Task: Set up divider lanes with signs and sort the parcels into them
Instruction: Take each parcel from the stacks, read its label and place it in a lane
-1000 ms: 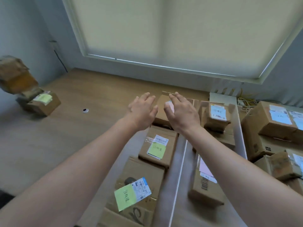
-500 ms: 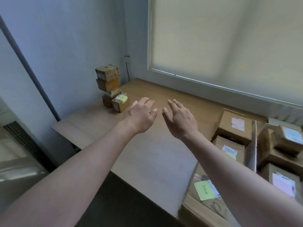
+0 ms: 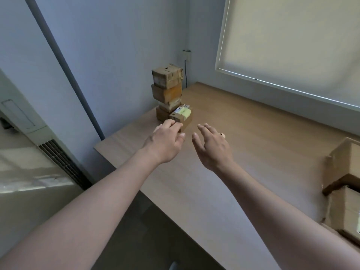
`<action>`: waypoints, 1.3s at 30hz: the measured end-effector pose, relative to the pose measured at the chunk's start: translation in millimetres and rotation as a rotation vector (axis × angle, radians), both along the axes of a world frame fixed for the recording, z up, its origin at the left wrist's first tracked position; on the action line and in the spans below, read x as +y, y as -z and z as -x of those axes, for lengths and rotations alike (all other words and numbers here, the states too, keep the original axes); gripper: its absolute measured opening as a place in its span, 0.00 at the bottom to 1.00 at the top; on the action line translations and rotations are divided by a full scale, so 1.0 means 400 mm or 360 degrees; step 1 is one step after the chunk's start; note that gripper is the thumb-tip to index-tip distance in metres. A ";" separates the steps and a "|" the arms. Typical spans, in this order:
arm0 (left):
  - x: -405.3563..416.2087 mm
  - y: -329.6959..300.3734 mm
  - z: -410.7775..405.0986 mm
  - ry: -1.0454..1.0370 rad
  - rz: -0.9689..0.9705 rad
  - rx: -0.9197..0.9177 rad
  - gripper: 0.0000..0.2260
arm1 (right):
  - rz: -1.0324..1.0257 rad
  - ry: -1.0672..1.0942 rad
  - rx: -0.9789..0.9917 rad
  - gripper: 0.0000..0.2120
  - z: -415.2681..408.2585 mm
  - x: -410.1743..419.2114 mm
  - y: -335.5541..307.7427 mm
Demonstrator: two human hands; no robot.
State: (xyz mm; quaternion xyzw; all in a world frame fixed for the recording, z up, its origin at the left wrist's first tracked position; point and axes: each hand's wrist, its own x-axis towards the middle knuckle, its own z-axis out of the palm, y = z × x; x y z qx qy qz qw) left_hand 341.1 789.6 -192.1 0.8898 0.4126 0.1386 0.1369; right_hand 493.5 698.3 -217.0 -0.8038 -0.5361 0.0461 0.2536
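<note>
Head view: both hands reach toward the far corner of the table [image 3: 253,152]. The left hand [image 3: 165,141] has a loose, narrow grip, fingers curled at the small parcel [image 3: 182,116] with the yellow note; whether they touch it I cannot tell. The right hand [image 3: 211,147] is wide, holding nothing. The parcel sits against a leaning stack [image 3: 167,90]; tugging it carelessly would likely topple the stack.

No legible text; only a blurred yellow-green note [image 3: 184,112] on the small parcel [image 3: 181,118].
</note>
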 end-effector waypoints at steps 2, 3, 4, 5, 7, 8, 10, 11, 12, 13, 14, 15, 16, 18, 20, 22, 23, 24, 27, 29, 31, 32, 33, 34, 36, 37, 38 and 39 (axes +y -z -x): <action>0.105 0.032 -0.004 -0.0009 0.0030 0.0037 0.21 | 0.0012 0.0016 0.0075 0.27 -0.007 0.103 0.030; 0.156 0.046 -0.009 -0.0003 0.0039 0.0059 0.21 | 0.0022 0.0028 0.0101 0.26 -0.010 0.150 0.042; 0.202 0.057 -0.013 -0.0001 0.0054 0.0070 0.21 | 0.0036 0.0039 0.0110 0.26 -0.013 0.193 0.053; 0.244 0.066 -0.016 -0.0002 0.0079 0.0075 0.21 | 0.0057 0.0046 0.0112 0.26 -0.015 0.232 0.060; 0.326 0.079 -0.025 0.0008 0.0129 0.0080 0.21 | 0.0094 0.0055 0.0135 0.26 -0.022 0.306 0.070; 0.367 0.083 -0.032 0.0013 0.0149 0.0087 0.21 | 0.0105 0.0065 0.0146 0.26 -0.030 0.344 0.071; 0.447 0.091 -0.052 0.0024 0.0182 0.0092 0.21 | 0.0116 0.0098 0.0165 0.26 -0.050 0.417 0.072; 0.486 0.099 -0.064 0.0038 0.0198 0.0090 0.21 | 0.0116 0.0117 0.0186 0.25 -0.060 0.451 0.074; 0.524 0.108 -0.078 0.0058 0.0214 0.0091 0.21 | 0.0112 0.0142 0.0209 0.25 -0.072 0.486 0.080; 0.563 0.120 -0.092 0.0084 0.0233 0.0097 0.21 | 0.0108 0.0175 0.0225 0.24 -0.083 0.520 0.092; 0.603 0.134 -0.108 0.0115 0.0253 0.0110 0.21 | 0.0109 0.0214 0.0241 0.23 -0.093 0.557 0.107; 0.644 0.150 -0.124 0.0149 0.0268 0.0124 0.21 | 0.0118 0.0255 0.0259 0.22 -0.100 0.595 0.125; 0.686 0.167 -0.139 0.0181 0.0281 0.0144 0.21 | 0.0135 0.0298 0.0284 0.22 -0.105 0.634 0.145; 0.770 0.200 -0.170 0.0252 0.0305 0.0180 0.20 | 0.0178 0.0387 0.0358 0.20 -0.111 0.707 0.186; 0.876 0.237 -0.211 0.0317 0.0350 0.0234 0.20 | 0.0192 0.0505 0.0419 0.19 -0.126 0.799 0.226; 0.926 0.264 -0.236 0.0330 0.0366 0.0269 0.20 | 0.0200 0.0575 0.0450 0.19 -0.137 0.839 0.240; 0.961 0.285 -0.252 0.0338 0.0389 0.0285 0.20 | 0.0209 0.0608 0.0467 0.19 -0.146 0.870 0.254; 0.993 0.310 -0.269 0.0341 0.0407 0.0299 0.20 | 0.0217 0.0633 0.0480 0.19 -0.158 0.904 0.270; 1.048 0.382 -0.315 0.0329 0.0472 0.0329 0.20 | 0.0240 0.0710 0.0532 0.19 -0.197 0.979 0.311; 1.064 0.419 -0.351 0.0310 0.0512 0.0317 0.20 | 0.0235 0.0766 0.0589 0.19 -0.230 1.019 0.341; 1.075 0.450 -0.384 0.0287 0.0534 0.0317 0.21 | 0.0213 0.0813 0.0661 0.19 -0.261 1.056 0.371; 1.080 0.466 -0.400 0.0262 0.0549 0.0329 0.22 | 0.0200 0.0828 0.0691 0.19 -0.277 1.073 0.387; 1.084 0.479 -0.415 0.0220 0.0566 0.0339 0.22 | 0.0183 0.0837 0.0719 0.19 -0.293 1.089 0.403; 1.086 0.492 -0.428 0.0173 0.0579 0.0351 0.23 | 0.0163 0.0843 0.0745 0.19 -0.308 1.103 0.419; 1.086 0.518 -0.451 0.0100 0.0559 0.0373 0.24 | 0.0125 0.0866 0.0806 0.20 -0.337 1.121 0.450; 1.086 0.532 -0.460 0.0076 0.0534 0.0386 0.25 | 0.0109 0.0884 0.0838 0.20 -0.348 1.126 0.464; 1.087 0.547 -0.469 0.0048 0.0511 0.0396 0.26 | 0.0096 0.0898 0.0864 0.20 -0.356 1.129 0.477; 1.087 0.562 -0.476 0.0019 0.0496 0.0400 0.27 | 0.0081 0.0903 0.0887 0.19 -0.363 1.129 0.491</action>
